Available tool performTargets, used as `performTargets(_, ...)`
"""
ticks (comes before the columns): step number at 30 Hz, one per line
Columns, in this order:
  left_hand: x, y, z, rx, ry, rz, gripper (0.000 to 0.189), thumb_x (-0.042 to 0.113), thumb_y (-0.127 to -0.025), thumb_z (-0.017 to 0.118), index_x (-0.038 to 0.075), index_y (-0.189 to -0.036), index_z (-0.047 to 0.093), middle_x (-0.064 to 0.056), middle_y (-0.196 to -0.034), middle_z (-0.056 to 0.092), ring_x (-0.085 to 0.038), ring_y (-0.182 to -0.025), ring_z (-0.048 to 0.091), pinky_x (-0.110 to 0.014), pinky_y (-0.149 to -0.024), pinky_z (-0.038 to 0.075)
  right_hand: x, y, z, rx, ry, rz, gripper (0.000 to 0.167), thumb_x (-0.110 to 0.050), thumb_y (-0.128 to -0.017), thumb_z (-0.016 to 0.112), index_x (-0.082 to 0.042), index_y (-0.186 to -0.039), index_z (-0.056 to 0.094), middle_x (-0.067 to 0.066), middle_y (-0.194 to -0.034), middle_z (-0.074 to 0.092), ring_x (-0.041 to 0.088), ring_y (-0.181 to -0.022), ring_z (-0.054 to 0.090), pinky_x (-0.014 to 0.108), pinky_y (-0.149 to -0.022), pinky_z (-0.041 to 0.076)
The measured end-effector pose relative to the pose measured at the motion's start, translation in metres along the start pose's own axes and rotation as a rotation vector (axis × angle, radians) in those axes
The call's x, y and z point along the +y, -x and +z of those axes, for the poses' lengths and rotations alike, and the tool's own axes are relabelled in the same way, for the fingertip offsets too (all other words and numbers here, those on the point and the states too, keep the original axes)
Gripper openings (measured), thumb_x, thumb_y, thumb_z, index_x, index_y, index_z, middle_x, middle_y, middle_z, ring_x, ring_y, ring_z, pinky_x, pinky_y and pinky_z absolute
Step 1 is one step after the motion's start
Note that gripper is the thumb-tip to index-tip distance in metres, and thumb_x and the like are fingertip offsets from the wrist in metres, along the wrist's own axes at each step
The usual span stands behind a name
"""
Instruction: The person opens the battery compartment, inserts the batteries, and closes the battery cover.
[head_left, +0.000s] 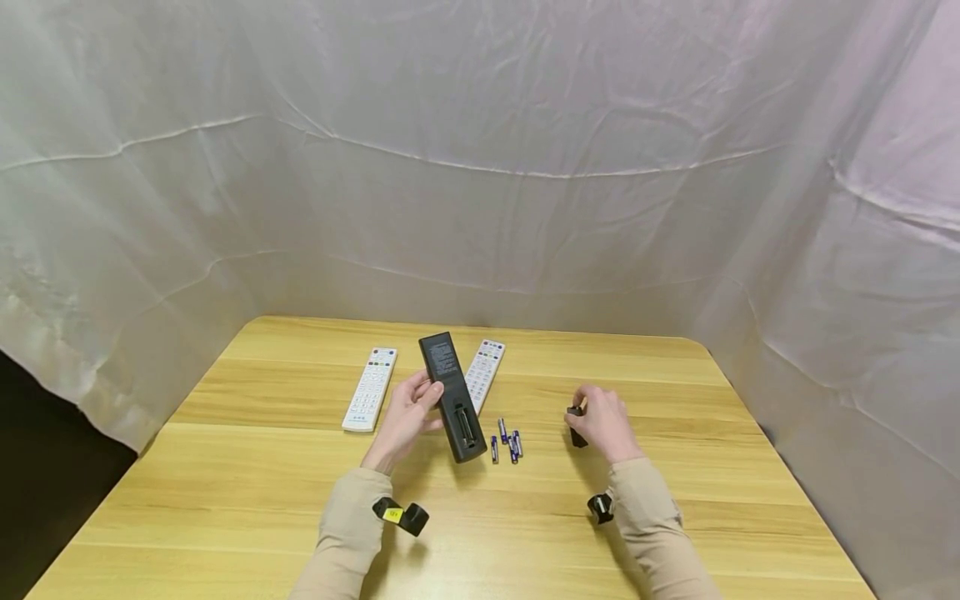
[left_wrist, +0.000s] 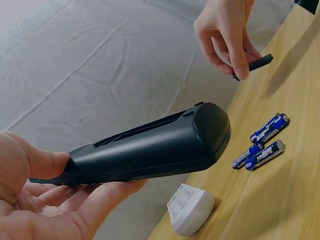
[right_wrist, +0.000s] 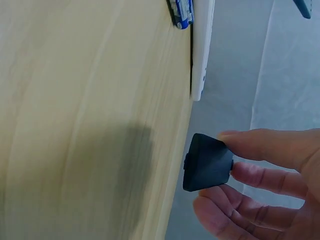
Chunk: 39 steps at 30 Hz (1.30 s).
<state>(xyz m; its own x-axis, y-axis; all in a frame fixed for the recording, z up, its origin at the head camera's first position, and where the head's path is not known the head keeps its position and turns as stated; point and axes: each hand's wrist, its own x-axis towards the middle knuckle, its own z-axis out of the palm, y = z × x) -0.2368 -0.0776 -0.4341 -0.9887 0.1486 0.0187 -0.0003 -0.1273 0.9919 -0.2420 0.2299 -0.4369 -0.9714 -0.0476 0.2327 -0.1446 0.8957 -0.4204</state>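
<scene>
A black remote control (head_left: 451,392) is held above the table by my left hand (head_left: 406,414), thumb on its back and fingers beneath. Its battery compartment (head_left: 466,423) faces up, uncovered, and looks vacant. To the right, my right hand (head_left: 604,422) pinches a small black battery cover (right_wrist: 208,162) between thumb and fingers, a little above the tabletop. Several blue-and-silver batteries (left_wrist: 264,156) lie loose on the table between the two hands, just right of the remote's lower end.
One white remote control (head_left: 370,390) lies button side up at the left. Another white remote (head_left: 485,372) lies behind the black one, which partly covers it. Grey curtains (head_left: 495,208) surround the wooden table (head_left: 300,475) at the back and sides.
</scene>
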Motion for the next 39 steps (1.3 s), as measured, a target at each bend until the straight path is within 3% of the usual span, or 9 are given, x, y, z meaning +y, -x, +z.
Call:
performTargets(11,0.0,0.0,0.0,-0.005,-0.004,0.004,0.041,0.006,-0.107,0.041,-0.006,-0.146,0.042,-0.033,-0.142,0.053,-0.029,-0.111,0.069,-0.044,-0.085,0.065,0.007,-0.003,-0.001,-0.119,0.009,0.083,0.017,-0.012,-0.08,0.079,-0.003,-0.086,0.066,0.02,-0.09,0.071,0.025,-0.072,0.056,0.033,-0.06,0.046)
performTargets(21,0.0,0.0,-0.001,0.003,-0.006,0.001,0.041,0.005,-0.106,0.043,-0.006,-0.146,0.043,-0.033,-0.141,0.054,-0.026,-0.107,0.07,-0.042,-0.082,0.066,0.012,-0.005,0.001,-0.179,-0.009,0.125,0.02,-0.012,-0.076,0.081,-0.003,-0.085,0.065,0.016,-0.085,0.069,0.026,-0.075,0.059,0.031,-0.061,0.05)
performTargets(39,0.0,-0.001,0.0,-0.008,-0.004,-0.005,0.039,0.006,-0.107,0.041,-0.005,-0.144,0.044,-0.033,-0.141,0.054,-0.025,-0.107,0.07,-0.043,-0.085,0.065,0.018,-0.006,0.006,-0.206,0.021,0.108,0.018,-0.009,-0.073,0.081,-0.004,-0.076,0.063,0.011,-0.076,0.067,0.025,-0.072,0.061,0.039,-0.066,0.053)
